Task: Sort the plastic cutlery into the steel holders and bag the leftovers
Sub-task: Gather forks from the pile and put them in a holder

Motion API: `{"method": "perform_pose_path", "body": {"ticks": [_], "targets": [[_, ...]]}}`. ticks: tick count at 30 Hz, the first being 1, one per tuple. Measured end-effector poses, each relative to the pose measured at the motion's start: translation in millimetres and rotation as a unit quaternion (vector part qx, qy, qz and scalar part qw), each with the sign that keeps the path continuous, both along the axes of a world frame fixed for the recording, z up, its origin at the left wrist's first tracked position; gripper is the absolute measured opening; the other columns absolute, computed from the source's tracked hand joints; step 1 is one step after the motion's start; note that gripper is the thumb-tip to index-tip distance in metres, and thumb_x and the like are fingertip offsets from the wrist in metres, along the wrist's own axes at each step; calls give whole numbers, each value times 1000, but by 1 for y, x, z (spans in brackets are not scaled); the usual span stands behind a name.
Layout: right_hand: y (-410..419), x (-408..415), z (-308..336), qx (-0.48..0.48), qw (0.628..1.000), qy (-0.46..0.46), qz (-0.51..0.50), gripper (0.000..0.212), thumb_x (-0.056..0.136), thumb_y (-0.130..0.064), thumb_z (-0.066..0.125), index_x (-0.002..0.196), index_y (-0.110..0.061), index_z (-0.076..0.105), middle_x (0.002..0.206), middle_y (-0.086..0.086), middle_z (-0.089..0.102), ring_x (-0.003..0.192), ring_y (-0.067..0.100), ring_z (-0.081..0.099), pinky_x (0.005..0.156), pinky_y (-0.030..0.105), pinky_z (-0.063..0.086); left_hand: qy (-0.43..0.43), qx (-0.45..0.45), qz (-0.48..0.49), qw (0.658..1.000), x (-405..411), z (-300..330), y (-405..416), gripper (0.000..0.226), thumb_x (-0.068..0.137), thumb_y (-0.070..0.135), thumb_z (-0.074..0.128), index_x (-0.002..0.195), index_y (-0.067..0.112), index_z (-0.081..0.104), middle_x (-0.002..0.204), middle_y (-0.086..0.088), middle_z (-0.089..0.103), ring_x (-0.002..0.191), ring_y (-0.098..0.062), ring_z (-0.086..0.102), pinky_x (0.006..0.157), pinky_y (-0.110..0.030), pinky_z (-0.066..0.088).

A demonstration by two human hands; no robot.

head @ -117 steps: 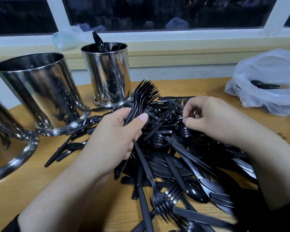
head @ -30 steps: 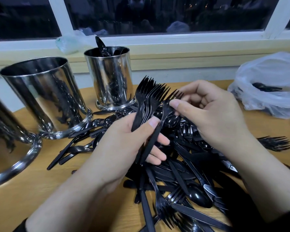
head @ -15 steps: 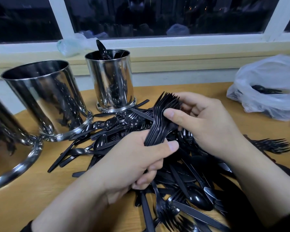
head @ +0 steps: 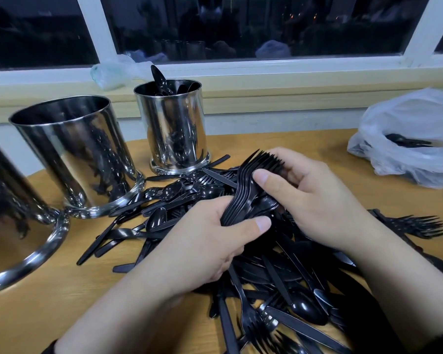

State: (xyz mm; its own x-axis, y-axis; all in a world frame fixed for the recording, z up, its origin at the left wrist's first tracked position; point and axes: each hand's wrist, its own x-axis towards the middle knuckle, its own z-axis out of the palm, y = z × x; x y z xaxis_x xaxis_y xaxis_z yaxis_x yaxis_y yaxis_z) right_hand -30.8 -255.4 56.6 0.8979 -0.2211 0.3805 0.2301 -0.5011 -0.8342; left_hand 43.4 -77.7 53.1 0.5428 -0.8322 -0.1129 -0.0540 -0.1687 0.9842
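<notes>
At centre frame we grip the nested fork stack (head: 248,190) with the left hand (head: 205,249) curled round its handles and the right hand (head: 315,198) pinching its necks, judging this light, slippery, flexible plastic best held at the handles.

three steel holders (head: 69,154), one clear plastic bag (head: 409,139), two hands (head: 205,249), one cutlery heap (head: 279,277)

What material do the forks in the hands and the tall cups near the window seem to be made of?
Forks: likely plastic, glossy black, thin with soft highlights.
Cups: likely polished steel, since their walls mirror the cutlery pile.
</notes>
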Motion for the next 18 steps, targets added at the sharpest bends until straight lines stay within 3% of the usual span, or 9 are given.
{"method": "perform_pose_path", "body": {"ticks": [5, 10, 14, 18], "targets": [[5, 0, 2, -12, 1000, 4, -15, 15, 95, -39, 66, 108, -33, 67, 95, -3, 73, 86, 18, 68, 84, 42, 54, 10, 23, -23, 999, 0, 1, -1, 30, 90, 32, 74, 71, 23, 53, 56, -6, 37, 39, -16, 26, 40, -22, 21], [6, -2, 6, -13, 1000, -12, -15, 21, 96, -36, 60, 92, -17, 66, 84, 8, 67, 79, 25, 61, 74, 37, 50, -21, 2, -20, 1000, 3, 1, 2, 24, 91, 35, 75, 76, 24, 60, 60, -5, 49, 41, -16, 33, 43, -26, 28], [5, -2, 8, -17, 998, -24, -47, 18, 99, -31, 59, 87, -18, 64, 80, 5, 66, 72, 15, 59, 67, 25, 47, -45, -34, 20, 998, 9, 0, 3, 16, 90, 38, 74, 76, 36, 67, 63, -2, 55, 43, -16, 35, 42, -25, 31], [2, -1, 7, 30, 995, -52, -83, 13, 99, -26, 61, 90, -20, 66, 72, -5, 63, 65, 3, 55, 63, 18, 43, -21, -80, 89, 993, 15, -2, 2, 16, 81, 44, 81, 84, 30, 73, 64, -1, 55, 43, -15, 31, 41, -22, 27]]}}
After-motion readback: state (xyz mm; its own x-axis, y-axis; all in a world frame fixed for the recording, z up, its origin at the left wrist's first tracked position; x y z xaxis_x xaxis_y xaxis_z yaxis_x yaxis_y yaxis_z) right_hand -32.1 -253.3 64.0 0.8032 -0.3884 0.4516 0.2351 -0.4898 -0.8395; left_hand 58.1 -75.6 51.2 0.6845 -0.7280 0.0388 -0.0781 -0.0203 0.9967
